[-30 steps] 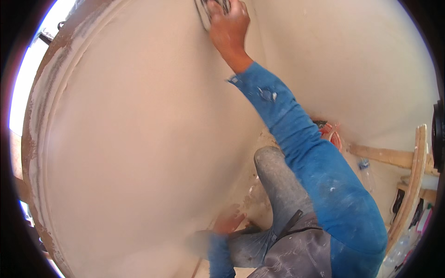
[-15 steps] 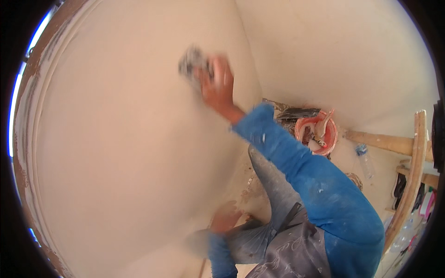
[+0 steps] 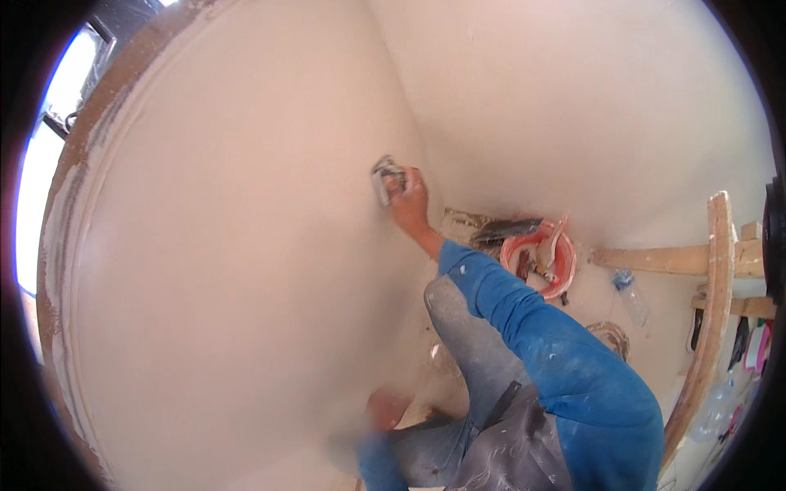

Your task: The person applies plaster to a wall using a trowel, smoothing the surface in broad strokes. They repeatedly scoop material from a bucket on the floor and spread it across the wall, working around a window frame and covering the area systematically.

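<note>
My right hand [image 3: 405, 200] grips a small grey, dark-speckled sanding block [image 3: 385, 176] held against the smooth, pale wall [image 3: 213, 237], a little left of the inside corner. The blue sleeve of that arm crosses over my bent, dust-marked grey knee. My left hand [image 3: 389, 405] is low by the foot of the same wall, near my legs; it is smeared and its fingers are unclear.
A red bucket [image 3: 563, 258] with tools sits in the corner beside a dark flat tool [image 3: 499, 231]. To the right are wooden battens [image 3: 712, 319], a coiled item [image 3: 614, 334] and plastic bottles [image 3: 632, 299]. A rough brown edge [image 3: 82, 155] borders the wall at left.
My right hand has swept down the wall with the block from the top of the view toward the corner's lower part. More of the bucket shows now. My left hand stays low.
</note>
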The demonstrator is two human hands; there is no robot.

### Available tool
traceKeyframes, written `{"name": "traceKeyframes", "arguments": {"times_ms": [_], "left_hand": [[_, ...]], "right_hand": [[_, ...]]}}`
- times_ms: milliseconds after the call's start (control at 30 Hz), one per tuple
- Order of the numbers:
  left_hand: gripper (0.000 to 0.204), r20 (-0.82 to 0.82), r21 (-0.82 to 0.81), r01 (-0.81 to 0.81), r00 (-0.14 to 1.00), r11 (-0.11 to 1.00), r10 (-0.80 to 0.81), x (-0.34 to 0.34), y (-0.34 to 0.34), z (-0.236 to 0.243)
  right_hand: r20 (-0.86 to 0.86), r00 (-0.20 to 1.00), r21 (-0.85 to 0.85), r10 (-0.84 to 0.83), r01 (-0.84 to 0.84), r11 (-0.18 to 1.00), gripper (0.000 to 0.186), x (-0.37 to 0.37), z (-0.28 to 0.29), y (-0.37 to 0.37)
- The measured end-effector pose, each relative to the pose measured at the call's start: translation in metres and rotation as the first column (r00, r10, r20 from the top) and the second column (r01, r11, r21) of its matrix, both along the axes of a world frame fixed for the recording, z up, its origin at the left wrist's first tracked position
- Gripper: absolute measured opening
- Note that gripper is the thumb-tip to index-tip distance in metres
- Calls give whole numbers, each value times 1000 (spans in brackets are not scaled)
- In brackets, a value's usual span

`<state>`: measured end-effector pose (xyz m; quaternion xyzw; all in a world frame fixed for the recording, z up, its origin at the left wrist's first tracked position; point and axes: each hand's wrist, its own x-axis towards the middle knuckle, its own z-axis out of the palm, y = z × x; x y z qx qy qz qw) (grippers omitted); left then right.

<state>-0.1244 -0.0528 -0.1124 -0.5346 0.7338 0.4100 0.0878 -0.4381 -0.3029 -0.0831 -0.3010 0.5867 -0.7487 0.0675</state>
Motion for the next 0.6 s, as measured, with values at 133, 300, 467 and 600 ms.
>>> {"name": "traceKeyframes", "arguments": {"times_ms": [133, 300, 467, 600], "left_hand": [[58, -57, 30, -62, 996, 998, 64, 2, 3, 13], [59, -87, -40, -78, 993, 996, 74, -1, 1, 17], [61, -119, -64, -74, 991, 995, 66, -3, 1, 16], [63, -138, -30, -54, 989, 998, 49, -4, 8, 22]], "right_hand": [[-269, 929, -119, -254, 229, 966, 41, -108, 66, -46], [-638, 560, -472, -529, 258, 843, 32, -184, 297, -86], [-821, 478, -223, -314, 238, 945, 32, -164, 359, -85], [-737, 415, -493, -533, 208, 845, 27, -169, 234, -106]]}}
